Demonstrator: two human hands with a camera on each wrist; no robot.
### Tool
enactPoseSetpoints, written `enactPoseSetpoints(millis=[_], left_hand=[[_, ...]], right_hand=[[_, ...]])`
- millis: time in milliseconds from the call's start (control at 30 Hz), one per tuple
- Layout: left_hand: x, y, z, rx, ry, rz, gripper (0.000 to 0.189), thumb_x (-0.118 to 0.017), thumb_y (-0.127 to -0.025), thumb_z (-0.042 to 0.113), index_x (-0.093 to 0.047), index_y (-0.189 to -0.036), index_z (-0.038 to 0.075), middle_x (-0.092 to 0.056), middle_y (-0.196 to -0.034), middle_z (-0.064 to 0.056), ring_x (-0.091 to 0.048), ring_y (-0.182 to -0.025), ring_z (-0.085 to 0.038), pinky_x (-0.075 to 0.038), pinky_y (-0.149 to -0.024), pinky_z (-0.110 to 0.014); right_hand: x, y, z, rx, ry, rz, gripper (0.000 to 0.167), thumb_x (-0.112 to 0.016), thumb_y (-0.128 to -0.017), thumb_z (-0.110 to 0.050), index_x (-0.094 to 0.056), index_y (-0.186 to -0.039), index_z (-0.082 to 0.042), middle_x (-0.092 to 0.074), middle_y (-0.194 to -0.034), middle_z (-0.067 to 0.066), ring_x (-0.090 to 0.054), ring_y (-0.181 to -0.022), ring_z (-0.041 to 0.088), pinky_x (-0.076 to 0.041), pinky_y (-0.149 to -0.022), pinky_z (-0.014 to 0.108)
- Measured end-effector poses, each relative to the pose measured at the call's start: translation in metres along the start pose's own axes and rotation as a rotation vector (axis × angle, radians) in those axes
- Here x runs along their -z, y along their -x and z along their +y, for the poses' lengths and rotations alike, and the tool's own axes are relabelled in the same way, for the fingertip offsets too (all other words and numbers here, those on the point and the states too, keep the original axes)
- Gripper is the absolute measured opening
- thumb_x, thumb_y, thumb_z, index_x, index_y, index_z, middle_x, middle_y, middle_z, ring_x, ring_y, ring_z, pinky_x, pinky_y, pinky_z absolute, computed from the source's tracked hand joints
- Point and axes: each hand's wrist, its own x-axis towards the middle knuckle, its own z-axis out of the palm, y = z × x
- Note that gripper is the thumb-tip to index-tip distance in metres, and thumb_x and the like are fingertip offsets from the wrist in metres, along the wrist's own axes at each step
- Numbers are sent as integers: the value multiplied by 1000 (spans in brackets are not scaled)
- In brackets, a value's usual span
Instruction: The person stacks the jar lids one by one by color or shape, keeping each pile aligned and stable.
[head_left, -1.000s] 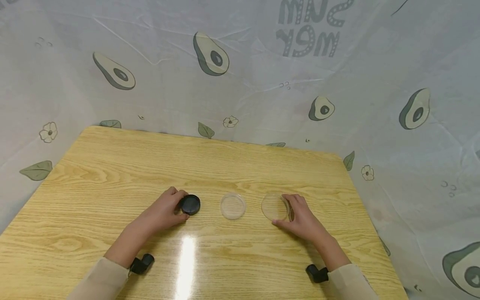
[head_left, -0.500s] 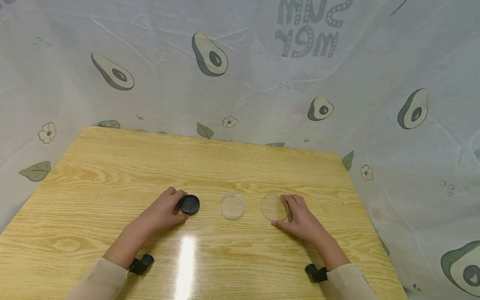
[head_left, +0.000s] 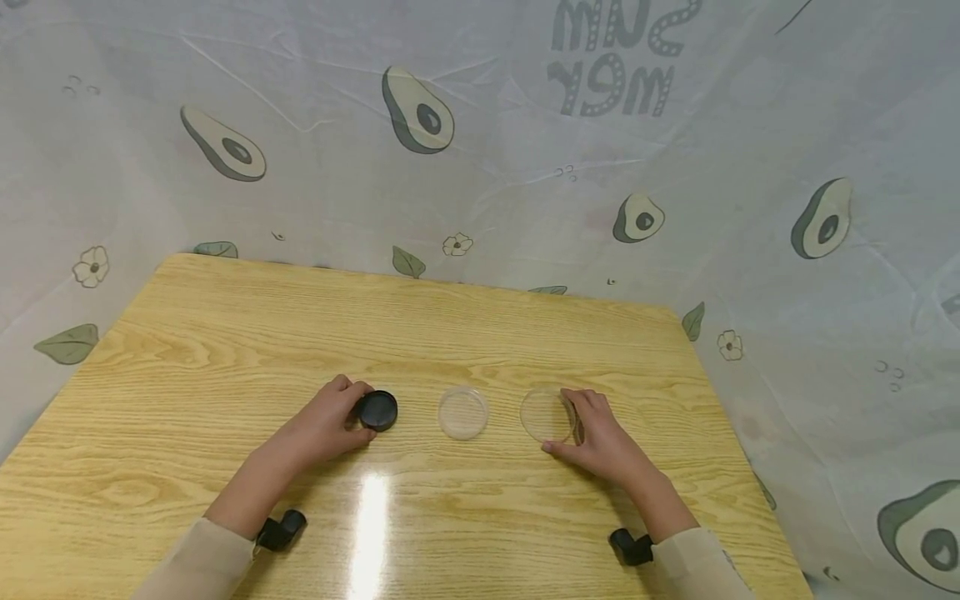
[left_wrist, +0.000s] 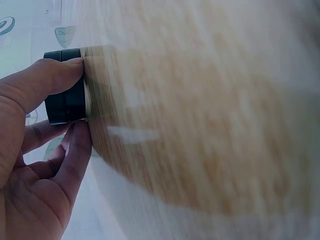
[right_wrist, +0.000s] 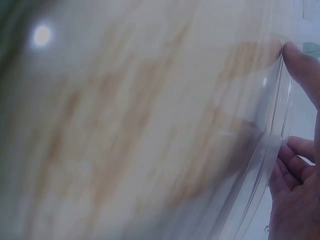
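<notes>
A small black round case (head_left: 378, 412), shaped like a low cylinder, rests on the wooden table. My left hand (head_left: 330, 421) grips its left side, with the thumb and fingers spread around the rim. The left wrist view shows that case (left_wrist: 65, 97) edge-on between thumb and fingertips, with a seam around its side. On the right, my right hand (head_left: 597, 435) holds a clear round petri dish (head_left: 537, 417) by its right edge, thumb at the near side and fingers at the far side. Between the hands lies a smaller clear petri dish (head_left: 462, 414), touched by neither.
The wood-grain table (head_left: 420, 333) carries these three round things in a row. Behind it hangs a pale curtain (head_left: 315, 192) printed with avocados. A bright light reflection (head_left: 369, 525) lies on the table near the front. A black wrist-camera mount (head_left: 281, 531) sits by the left sleeve.
</notes>
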Motion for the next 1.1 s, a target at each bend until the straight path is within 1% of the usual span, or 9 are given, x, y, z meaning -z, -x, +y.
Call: enactPoseSetpoints(millis=[200, 367, 600, 733, 867, 1100], left_hand=[[-1, 0, -1, -2, -4, -1, 49, -85, -87, 17, -64, -129, 2, -56, -104, -10, -47, -86, -18, -45, -78, -38], [-2, -1, -3, -5, -12, 2, 49, -85, -86, 16, -64, -128, 2, -56, -104, -10, -47, -86, -18, -45, -78, -38], [-1, 0, -2, 1, -9, -3, 50, -84, -87, 16, -63, -130, 1, -56, -105, -11, -48, -87, -19, -45, -78, -39], [-1, 0, -1, 3, -7, -1, 50, -85, -87, 16, -63, -130, 1, -57, -105, -11, -48, -87, -19, -45, -78, -39], [-1, 1, -1, -2, -9, 3, 50, -85, -86, 16, -64, -130, 1, -57, -105, -11, -48, -86, -18, -46, -78, -39], [-1, 0, -1, -17, -8, 6, 49, -85, -86, 15, -64, -129, 1, -56, -103, -11, -47, -85, -18, -45, -78, -38]], right_hand=[[0, 0, 0, -13, -2, -11, 95, -81, -88, -53, -41, -156, -1, -48, -151, 21, -44, -143, 42, -45, -111, 63], [0, 0, 0, -9, 9, -10, 95, -80, -88, -54, -40, -157, -1, -47, -151, 22, -45, -142, 42, -46, -110, 63], [1, 2, -1, -13, -20, -4, 99, -81, -88, -54, -36, -160, -2, -43, -155, 22, -40, -145, 42, -44, -111, 64], [4, 4, -1, -3, -57, 19, 100, -82, -88, -51, -33, -161, -1, -39, -159, 24, -36, -148, 44, -42, -113, 67], [8, 9, 2, -16, -87, 44, 101, -82, -88, -48, -31, -161, -2, -34, -161, 23, -31, -151, 44, -40, -113, 69], [16, 20, 18, -42, -86, 85, 101, -86, -86, -41, -30, -160, -2, -33, -160, 26, -29, -147, 46, -39, -109, 73]])
